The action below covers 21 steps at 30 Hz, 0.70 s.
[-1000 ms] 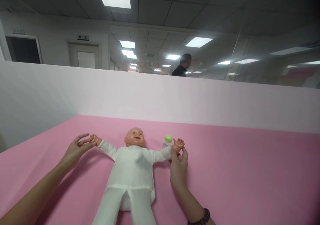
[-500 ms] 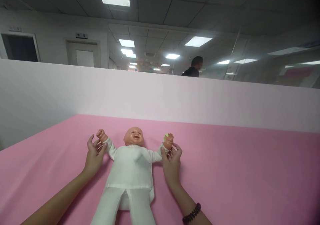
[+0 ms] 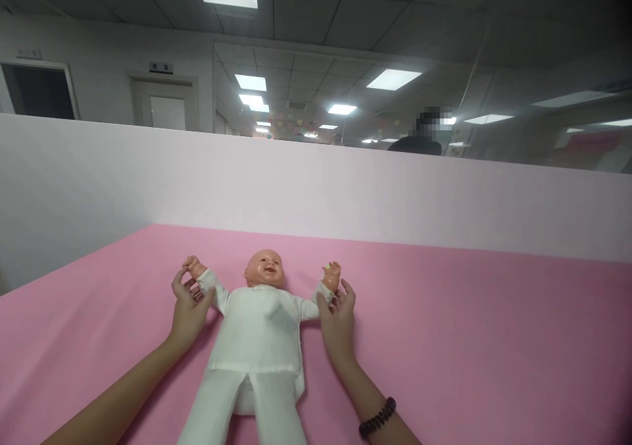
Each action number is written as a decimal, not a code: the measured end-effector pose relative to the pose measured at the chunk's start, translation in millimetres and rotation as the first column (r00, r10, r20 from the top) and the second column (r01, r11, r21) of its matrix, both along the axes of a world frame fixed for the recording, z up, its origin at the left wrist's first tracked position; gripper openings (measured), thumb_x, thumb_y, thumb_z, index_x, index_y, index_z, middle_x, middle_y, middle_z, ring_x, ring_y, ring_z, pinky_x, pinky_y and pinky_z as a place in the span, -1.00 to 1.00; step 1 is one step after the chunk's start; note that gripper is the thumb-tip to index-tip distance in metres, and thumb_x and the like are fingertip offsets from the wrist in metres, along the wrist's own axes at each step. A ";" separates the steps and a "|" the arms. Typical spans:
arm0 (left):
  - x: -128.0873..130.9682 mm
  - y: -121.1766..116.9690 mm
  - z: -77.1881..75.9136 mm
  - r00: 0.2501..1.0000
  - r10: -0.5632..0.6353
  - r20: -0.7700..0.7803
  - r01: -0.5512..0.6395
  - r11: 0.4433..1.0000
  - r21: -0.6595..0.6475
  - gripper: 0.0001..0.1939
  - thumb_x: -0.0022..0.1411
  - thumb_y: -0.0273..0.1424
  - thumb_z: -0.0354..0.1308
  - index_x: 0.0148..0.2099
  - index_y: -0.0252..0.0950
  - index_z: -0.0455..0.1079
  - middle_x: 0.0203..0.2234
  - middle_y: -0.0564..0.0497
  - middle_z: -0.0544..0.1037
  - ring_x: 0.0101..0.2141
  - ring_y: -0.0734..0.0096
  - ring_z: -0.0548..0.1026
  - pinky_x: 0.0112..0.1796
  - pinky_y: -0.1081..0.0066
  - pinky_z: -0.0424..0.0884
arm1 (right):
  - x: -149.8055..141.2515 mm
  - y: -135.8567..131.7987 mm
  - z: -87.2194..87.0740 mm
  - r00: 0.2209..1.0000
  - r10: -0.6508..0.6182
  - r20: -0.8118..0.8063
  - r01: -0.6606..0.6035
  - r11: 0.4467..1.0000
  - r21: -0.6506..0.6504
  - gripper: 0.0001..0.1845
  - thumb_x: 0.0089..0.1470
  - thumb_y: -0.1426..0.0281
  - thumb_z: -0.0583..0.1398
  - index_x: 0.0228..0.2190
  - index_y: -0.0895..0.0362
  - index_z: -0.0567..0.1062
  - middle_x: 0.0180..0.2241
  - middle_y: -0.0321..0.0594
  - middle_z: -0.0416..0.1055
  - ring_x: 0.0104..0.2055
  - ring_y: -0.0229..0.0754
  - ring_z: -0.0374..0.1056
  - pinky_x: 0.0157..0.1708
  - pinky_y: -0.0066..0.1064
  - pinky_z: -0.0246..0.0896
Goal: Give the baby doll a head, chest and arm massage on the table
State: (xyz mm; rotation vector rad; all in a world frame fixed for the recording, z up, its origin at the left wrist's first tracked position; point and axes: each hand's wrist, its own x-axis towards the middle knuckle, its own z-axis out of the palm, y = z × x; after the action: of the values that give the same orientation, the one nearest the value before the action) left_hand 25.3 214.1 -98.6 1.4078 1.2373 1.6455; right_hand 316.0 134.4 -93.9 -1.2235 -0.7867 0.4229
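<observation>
A baby doll (image 3: 259,330) with a white cloth body and a hard plastic head lies on its back, its head at the far end. Both its arms are spread out to the sides. My left hand (image 3: 191,307) grips the doll's arm on the left, thumb on the white sleeve and fingers behind the wrist. On the other side, my right hand (image 3: 338,320) is closed round the right-hand sleeve just below the plastic hand. Some of my fingertips are hidden behind the doll's arms.
Pink cloth (image 3: 469,340) covers the surface under the doll. A white partition (image 3: 316,188) stands along the far edge. Beyond it a person (image 3: 419,143) in dark clothing shows from the shoulders up. A dark coiled band (image 3: 378,418) is on my right wrist.
The doll's left-side arm has swung slightly outward with my left hand. The doll's other hand has turned a little in my right hand's hold. The person behind the partition has moved right.
</observation>
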 end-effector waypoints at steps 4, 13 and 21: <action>-14.5 -6.5 7.6 0.984 0.111 0.140 -0.088 0.983 -0.159 -0.14 0.11 -0.20 0.30 0.29 0.00 -0.16 0.10 -0.13 0.33 0.00 0.24 0.48 -0.01 0.13 0.47 | 13.0 -5.5 6.2 0.974 -0.049 -0.222 0.053 0.998 0.015 -0.21 -0.10 0.16 0.31 0.12 0.09 0.21 0.05 -0.07 0.42 -0.01 -0.07 0.42 -0.12 -0.34 0.37; -52.6 21.3 15.6 0.935 -0.015 0.354 0.124 0.950 -0.287 -0.78 0.15 -0.38 0.22 -0.14 -0.25 0.37 -0.22 -0.06 0.51 -0.25 0.35 0.55 -0.34 0.50 0.55 | 46.6 7.1 8.5 0.781 -0.052 -0.623 -0.008 0.996 -0.093 -0.81 0.12 0.31 0.07 -0.25 0.10 0.39 -0.39 -0.35 0.49 -0.39 -0.27 0.44 -0.39 -0.47 0.37; -122.6 21.2 24.6 0.839 -0.496 0.225 0.539 0.694 -0.478 -0.60 0.04 -0.23 0.39 -0.09 -0.31 0.55 -0.05 -0.19 0.58 0.02 0.09 0.53 0.01 0.38 0.53 | 112.8 -23.6 15.2 0.780 0.433 -0.453 -0.601 0.720 -0.346 -0.73 0.12 0.29 0.28 -0.20 0.23 0.51 -0.22 -0.05 0.54 -0.19 -0.13 0.49 -0.14 -0.35 0.47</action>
State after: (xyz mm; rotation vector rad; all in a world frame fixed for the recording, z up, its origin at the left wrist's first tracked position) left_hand -97.3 235.3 -74.0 1.1740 1.0057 0.8663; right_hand 428.8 110.8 -78.6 -1.3069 -0.7397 1.3429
